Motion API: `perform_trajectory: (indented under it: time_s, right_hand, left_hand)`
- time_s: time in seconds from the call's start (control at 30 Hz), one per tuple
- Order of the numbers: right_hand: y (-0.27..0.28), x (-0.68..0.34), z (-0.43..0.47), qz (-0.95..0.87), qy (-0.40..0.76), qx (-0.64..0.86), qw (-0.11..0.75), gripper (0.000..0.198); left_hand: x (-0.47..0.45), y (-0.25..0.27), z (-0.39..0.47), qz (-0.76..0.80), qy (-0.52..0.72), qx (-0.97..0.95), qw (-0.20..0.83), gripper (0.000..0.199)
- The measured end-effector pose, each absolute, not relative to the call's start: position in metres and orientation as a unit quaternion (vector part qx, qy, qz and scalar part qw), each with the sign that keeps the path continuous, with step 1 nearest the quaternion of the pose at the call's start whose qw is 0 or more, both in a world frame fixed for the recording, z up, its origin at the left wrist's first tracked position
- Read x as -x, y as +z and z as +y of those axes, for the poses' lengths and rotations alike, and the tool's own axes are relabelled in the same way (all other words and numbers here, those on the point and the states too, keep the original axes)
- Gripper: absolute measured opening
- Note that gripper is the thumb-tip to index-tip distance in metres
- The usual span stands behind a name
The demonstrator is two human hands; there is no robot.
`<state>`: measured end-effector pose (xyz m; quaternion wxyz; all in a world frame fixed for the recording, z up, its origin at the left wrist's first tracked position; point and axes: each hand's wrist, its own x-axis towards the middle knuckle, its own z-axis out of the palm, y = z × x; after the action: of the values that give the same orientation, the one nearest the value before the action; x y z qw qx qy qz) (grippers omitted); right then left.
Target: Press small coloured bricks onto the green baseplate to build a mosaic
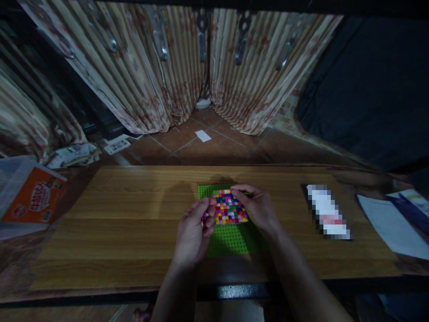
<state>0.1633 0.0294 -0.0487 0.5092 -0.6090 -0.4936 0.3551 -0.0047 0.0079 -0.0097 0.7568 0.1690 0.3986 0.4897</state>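
A green studded baseplate (231, 241) lies on the wooden table. On it sits a block of small multicoloured building bricks (231, 208), packed in tight rows. My left hand (194, 230) is closed at the block's left edge, with small magenta bricks (203, 218) showing between its curled fingers. From the right, my right hand (259, 206) reaches over the plate, its thumb and fingertips pinched together at the block's upper right corner. Whatever is between those fingertips is too small to make out. Part of the plate's right side is hidden by my right hand and forearm.
A phone-like object (328, 212), blurred by pixels, lies right on the wooden table (117, 223). Beyond the right edge are white papers (392, 223). At left stands a clear plastic box (13, 167) with an orange label. Striped curtains (161, 89) hang behind the tiled floor.
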Motion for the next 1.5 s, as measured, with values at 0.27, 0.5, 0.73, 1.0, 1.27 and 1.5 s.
perform_trajectory:
  time_s: [0.27,0.5,0.73,1.0,1.27,1.5]
  right_hand:
    - [-0.045,-0.163,0.029,-0.482,0.365,0.621,0.499,0.018]
    - [-0.046,-0.164,0.028,-0.495,0.361,0.626,0.483,0.019]
    - [-0.045,-0.162,0.027,-0.489,0.357,0.634,0.481,0.019]
    - [-0.043,-0.162,0.027,-0.499,0.345,0.633,0.481,0.018]
    - [-0.047,-0.165,0.025,-0.503,0.361,0.625,0.476,0.021]
    - [-0.037,-0.166,0.02,-0.54,0.27,0.606,0.518,0.02]
  left_hand:
    - [0.004,-0.011,0.008,0.396,0.489,-0.17,0.758,0.024]
    - [0.004,-0.012,0.008,0.397,0.49,-0.171,0.757,0.024]
    - [0.003,-0.014,0.009,0.394,0.489,-0.172,0.759,0.023]
    - [0.002,-0.013,0.009,0.397,0.492,-0.174,0.755,0.024]
    - [0.002,-0.007,0.009,0.395,0.484,-0.132,0.769,0.025]
    - [0.002,-0.006,0.01,0.391,0.472,-0.115,0.782,0.021]
